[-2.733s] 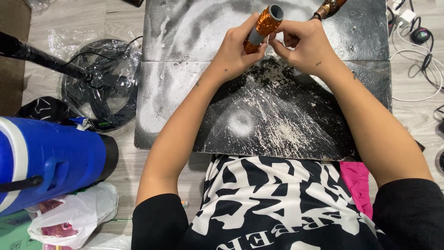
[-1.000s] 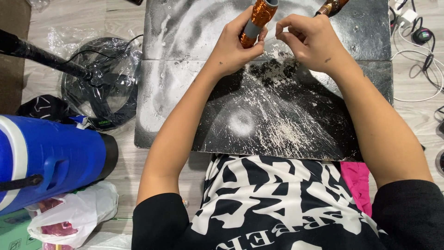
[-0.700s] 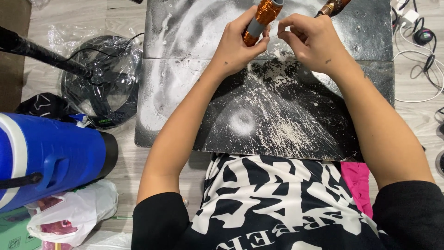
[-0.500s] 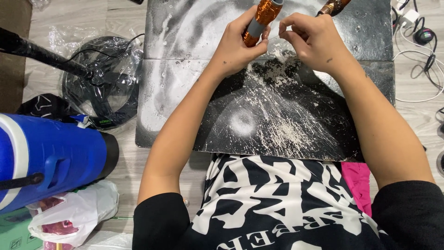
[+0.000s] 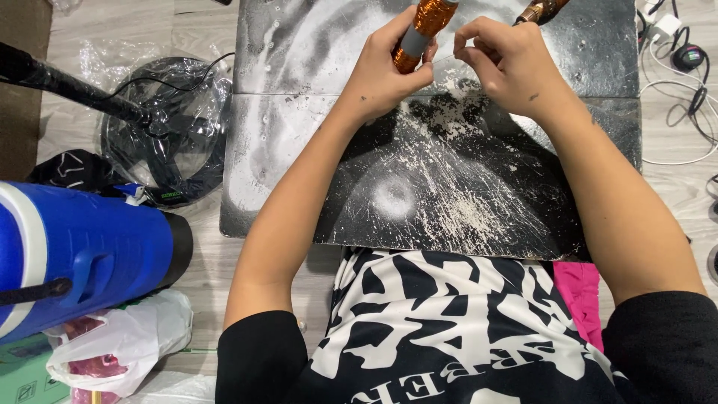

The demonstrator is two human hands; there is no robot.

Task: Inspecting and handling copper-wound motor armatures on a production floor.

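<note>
While held: left hand (image 5: 389, 71) grips copper-wire spool (image 5: 422, 30).
Right hand (image 5: 508, 63): pinches thin wire end.
Progress: spool mostly wound.

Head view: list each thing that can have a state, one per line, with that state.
Left hand: closed around the copper wire spool, holding it tilted.
Copper wire spool: lifted off the board, partly wound, grey core showing.
Right hand: fingertips pinched together beside the spool.
Black board: lying flat, scratched, dusted white.
Blue jug: lying on its side.
White plastic bag: crumpled on the floor.
Fan base: wrapped in clear plastic.
</note>
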